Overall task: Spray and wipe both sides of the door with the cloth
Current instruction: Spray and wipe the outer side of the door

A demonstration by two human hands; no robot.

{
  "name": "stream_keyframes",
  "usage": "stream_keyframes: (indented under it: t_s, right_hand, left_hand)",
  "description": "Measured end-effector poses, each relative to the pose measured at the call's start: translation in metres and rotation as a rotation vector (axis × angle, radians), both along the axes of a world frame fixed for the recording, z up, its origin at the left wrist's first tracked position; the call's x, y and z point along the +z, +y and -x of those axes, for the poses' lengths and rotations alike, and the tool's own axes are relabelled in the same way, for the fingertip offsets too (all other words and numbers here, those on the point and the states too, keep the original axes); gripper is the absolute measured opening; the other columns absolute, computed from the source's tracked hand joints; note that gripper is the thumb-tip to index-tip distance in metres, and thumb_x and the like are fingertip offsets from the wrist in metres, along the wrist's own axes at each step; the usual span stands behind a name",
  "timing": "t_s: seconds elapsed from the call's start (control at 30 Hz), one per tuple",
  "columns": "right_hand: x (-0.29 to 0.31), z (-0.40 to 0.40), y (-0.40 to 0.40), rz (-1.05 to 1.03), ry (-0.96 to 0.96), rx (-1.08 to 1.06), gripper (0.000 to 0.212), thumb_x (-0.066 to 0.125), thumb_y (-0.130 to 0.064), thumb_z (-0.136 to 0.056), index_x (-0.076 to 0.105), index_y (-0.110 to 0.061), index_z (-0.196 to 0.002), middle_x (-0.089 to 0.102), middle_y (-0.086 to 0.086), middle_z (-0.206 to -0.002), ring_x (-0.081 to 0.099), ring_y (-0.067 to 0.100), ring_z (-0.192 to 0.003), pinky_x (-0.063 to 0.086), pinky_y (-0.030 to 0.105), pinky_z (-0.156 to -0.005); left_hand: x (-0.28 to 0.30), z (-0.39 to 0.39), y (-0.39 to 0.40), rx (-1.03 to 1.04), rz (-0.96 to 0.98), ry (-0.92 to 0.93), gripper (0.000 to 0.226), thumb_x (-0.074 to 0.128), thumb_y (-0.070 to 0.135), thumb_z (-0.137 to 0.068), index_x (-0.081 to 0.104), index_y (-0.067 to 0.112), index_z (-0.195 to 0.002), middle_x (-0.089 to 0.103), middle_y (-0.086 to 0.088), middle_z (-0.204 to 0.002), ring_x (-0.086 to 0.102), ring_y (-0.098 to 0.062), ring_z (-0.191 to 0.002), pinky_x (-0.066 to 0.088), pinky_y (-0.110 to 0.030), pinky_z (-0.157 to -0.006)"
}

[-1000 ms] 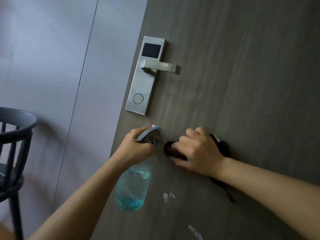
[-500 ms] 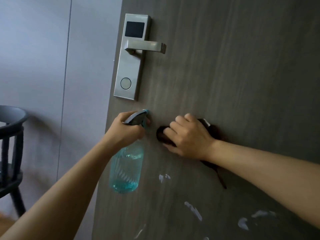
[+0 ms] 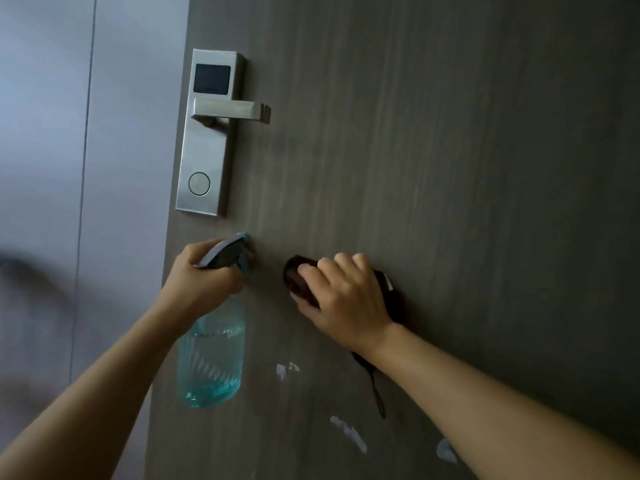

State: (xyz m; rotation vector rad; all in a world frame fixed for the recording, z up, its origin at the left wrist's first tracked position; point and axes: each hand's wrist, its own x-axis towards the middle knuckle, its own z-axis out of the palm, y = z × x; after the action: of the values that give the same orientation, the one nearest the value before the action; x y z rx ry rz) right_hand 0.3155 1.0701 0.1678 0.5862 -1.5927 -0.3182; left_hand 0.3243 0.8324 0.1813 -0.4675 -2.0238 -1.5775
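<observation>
Left hand grips spray bottle by its grey trigger head, nozzle at door. Steel lock plate, lever handle: no legible writing. Right hand presses bunched dark cloth on door. White smears below.

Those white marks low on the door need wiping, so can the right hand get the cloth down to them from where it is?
Probably yes. The right hand presses the cloth flat on the door, just above the white marks. Nothing lies on the bare door face between them, and the bottle hangs off to the left.
</observation>
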Motion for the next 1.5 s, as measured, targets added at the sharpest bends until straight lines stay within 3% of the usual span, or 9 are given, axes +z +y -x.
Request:
stream_keyframes:
  t_s: [0.13, 0.23, 0.4, 0.6, 0.73, 0.93, 1.17, 1.3, 1.5]
  right_hand:
    - [0.002, -0.025, 0.006, 0.203, -0.046, 0.117, 0.03, 0.069, -0.042, -0.094, 0.073, -0.013, -0.097, 0.06, 0.002, -0.079, 0.056, 0.026, -0.074, 0.039, 0.042, -0.071]
    - [0.0, -0.052, 0.02, 0.349, -0.054, 0.187, 0.03, 0.071, -0.043, -0.092, 0.073, -0.014, -0.099, 0.061, -0.001, -0.079, 0.058, 0.024, -0.076, 0.041, 0.042, -0.072]
    - [-0.012, -0.088, 0.061, 0.523, -0.055, 0.247, 0.032, 0.074, -0.041, -0.089, 0.074, -0.012, -0.101, 0.067, -0.003, -0.084, 0.064, 0.021, -0.081, 0.045, 0.041, -0.076]
    - [-0.052, -0.134, 0.15, 0.654, -0.013, 0.12, 0.034, 0.072, -0.04, -0.092, 0.075, -0.008, -0.103, 0.072, 0.001, -0.091, 0.068, 0.022, -0.085, 0.051, 0.046, -0.082]
    - [-0.082, -0.16, 0.204, 0.742, 0.07, -0.105, 0.032, 0.072, -0.039, -0.093, 0.075, -0.008, -0.098, 0.071, 0.005, -0.085, 0.067, 0.03, -0.081, 0.046, 0.047, -0.082]
    - [-0.135, -0.17, 0.245, 0.791, 0.077, -0.168, 0.035, 0.071, -0.039, -0.094, 0.075, -0.004, -0.099, 0.07, 0.009, -0.086, 0.066, 0.036, -0.081, 0.044, 0.049, -0.082]
    - [-0.169, -0.187, 0.284, 0.886, 0.189, -0.196, 0.032, 0.074, -0.033, -0.093, 0.071, -0.001, -0.099, 0.071, 0.014, -0.089, 0.065, 0.038, -0.081, 0.046, 0.05, -0.082]
    - [-0.184, -0.198, 0.304, 0.913, 0.22, -0.188, 0.031, 0.075, -0.029, -0.092, 0.069, 0.001, -0.096, 0.071, 0.013, -0.089, 0.064, 0.034, -0.082, 0.047, 0.049, -0.082]
    - [-0.231, -0.195, 0.303, 0.928, 0.098, -0.208, 0.032, 0.07, -0.031, -0.094, 0.071, 0.0, -0.098, 0.07, 0.013, -0.092, 0.064, 0.035, -0.084, 0.049, 0.05, -0.08]
  left_hand:
    - [0.001, -0.016, 0.014, 0.044, -0.023, 0.093, 0.038, 0.067, -0.009, -0.085, 0.069, 0.029, -0.089, 0.065, -0.008, -0.073, 0.053, -0.017, -0.058, 0.042, -0.022, -0.046]
    - [-0.003, -0.029, 0.03, 0.025, -0.064, 0.117, 0.037, 0.068, -0.009, -0.087, 0.069, 0.026, -0.101, 0.069, -0.009, -0.086, 0.061, -0.018, -0.067, 0.05, -0.017, -0.051]
    - [-0.018, -0.05, 0.067, -0.072, -0.069, 0.088, 0.031, 0.069, -0.007, -0.087, 0.073, 0.021, -0.099, 0.077, -0.003, -0.1, 0.074, -0.028, -0.094, 0.063, -0.048, -0.081]
    - [-0.057, -0.078, 0.142, -0.229, -0.041, 0.002, 0.032, 0.065, -0.01, -0.082, 0.073, 0.02, -0.092, 0.07, -0.017, -0.082, 0.058, -0.019, -0.056, 0.045, -0.03, -0.051]
    - [-0.088, -0.094, 0.188, -0.337, -0.016, -0.034, 0.029, 0.061, -0.012, -0.083, 0.07, 0.014, -0.092, 0.059, -0.006, -0.063, 0.045, -0.011, -0.048, 0.037, -0.026, -0.046]
    - [-0.135, -0.102, 0.244, -0.39, 0.02, -0.067, 0.03, 0.059, -0.014, -0.085, 0.067, 0.014, -0.093, 0.054, 0.009, -0.06, 0.044, -0.007, -0.048, 0.037, -0.024, -0.046]
    - [-0.171, -0.123, 0.286, -0.417, 0.081, -0.065, 0.035, 0.061, -0.014, -0.08, 0.065, 0.018, -0.093, 0.057, -0.006, -0.067, 0.048, -0.022, -0.053, 0.04, -0.037, -0.047]
    - [-0.19, -0.139, 0.308, -0.482, 0.084, -0.157, 0.036, 0.059, -0.015, -0.079, 0.066, 0.018, -0.093, 0.056, -0.005, -0.066, 0.046, -0.011, -0.051, 0.04, -0.026, -0.047]
    - [-0.222, -0.153, 0.338, -0.524, 0.144, -0.189, 0.023, 0.056, -0.01, -0.077, 0.055, 0.013, -0.081, 0.051, -0.001, -0.063, 0.043, -0.013, -0.051, 0.036, -0.028, -0.046]
